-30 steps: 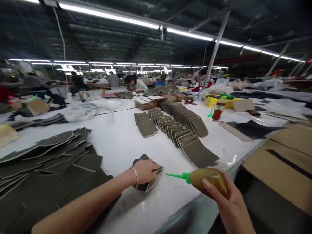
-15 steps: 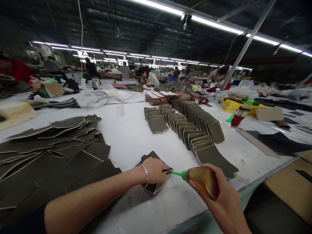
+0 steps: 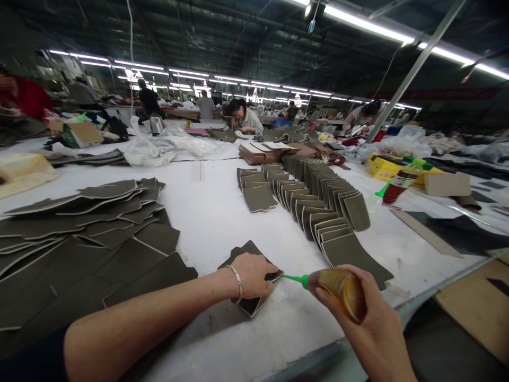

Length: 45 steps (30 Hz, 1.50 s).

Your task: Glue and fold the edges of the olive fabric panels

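My right hand point(image 3: 376, 305) is wrapped round a squeeze glue bottle point(image 3: 336, 284) with amber contents, tilted on its side. Its thin green nozzle point(image 3: 296, 278) points left, the tip at the corner of a dark olive, leather-like piece point(image 3: 247, 248) with pale edges. My left hand point(image 3: 252, 273), a bracelet at its wrist, presses on that piece and grips its corner, where a flap looks folded over. The hand hides much of the piece. Beyond my hands, similar pieces point(image 3: 353, 254) stand in overlapping rows. A large loose pile of dark pieces point(image 3: 131, 265) lies to the left.
On the white table point(image 3: 207, 212), a second bottle point(image 3: 400, 185) with red-brown contents leans by a yellow box point(image 3: 384, 167). Plastic bags point(image 3: 151, 151) and brown stacks point(image 3: 258, 154) lie farther back. The table edge point(image 3: 318, 361) runs close by on the right. Several people work beyond.
The nozzle tip has moved slightly right along the piece's corner, with the bottle and my right hand. My left hand stays on the piece. The camera view has shifted slightly.
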Available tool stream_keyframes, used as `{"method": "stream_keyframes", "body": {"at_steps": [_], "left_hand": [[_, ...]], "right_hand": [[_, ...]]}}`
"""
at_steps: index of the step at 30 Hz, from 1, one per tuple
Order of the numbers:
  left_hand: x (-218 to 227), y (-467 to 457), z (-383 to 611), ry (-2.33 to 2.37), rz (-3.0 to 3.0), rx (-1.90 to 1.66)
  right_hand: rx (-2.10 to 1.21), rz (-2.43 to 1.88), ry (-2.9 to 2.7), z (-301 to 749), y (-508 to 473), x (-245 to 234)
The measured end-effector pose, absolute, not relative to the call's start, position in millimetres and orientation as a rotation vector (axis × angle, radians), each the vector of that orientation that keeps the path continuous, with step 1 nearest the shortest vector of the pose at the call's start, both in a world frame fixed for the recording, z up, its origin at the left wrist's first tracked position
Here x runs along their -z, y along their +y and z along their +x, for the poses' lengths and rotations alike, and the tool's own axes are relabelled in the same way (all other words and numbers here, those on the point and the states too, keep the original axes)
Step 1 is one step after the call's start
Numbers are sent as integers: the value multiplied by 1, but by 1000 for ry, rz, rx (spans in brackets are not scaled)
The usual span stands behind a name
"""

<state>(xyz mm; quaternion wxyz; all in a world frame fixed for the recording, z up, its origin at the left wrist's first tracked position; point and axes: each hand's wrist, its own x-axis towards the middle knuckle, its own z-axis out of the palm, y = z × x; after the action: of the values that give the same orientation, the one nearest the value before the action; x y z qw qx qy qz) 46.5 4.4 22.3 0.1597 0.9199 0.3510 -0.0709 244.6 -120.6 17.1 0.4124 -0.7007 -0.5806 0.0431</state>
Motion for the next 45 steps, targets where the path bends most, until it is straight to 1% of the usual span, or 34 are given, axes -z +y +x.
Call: {"method": "stream_keyframes", "body": {"at_steps": [4,8,15,18,22,29,34,40,45], "left_hand": [[-23,4,47,1009,2621,201],[-22,4,47,997,2620,190],[-20,4,45,1005,2620,191],[-19,4,45,1000,2623,178],[-17,5,45,992,2624,156],[-18,5,44,984,2619,154],[-16,2,44,1002,2631,138],[-14,0,43,993,2648,128],[-13,0,43,991,2655,106]], "right_hand": [[-203,-1790,-1396,240,-122,-24],[-290,-1773,-1307,241,-122,-20],[-231,-1761,-1330,255,-122,0],[-244,-1750,-1344,256,-124,0],[-169,-1745,-1297,247,-127,-3],[-312,-1717,-1251,249,-129,8],[-234,-1728,-1259,261,-126,16],[-500,-1653,-1290,262,-130,22],[-506,-1670,-1224,255,-132,21]]}}
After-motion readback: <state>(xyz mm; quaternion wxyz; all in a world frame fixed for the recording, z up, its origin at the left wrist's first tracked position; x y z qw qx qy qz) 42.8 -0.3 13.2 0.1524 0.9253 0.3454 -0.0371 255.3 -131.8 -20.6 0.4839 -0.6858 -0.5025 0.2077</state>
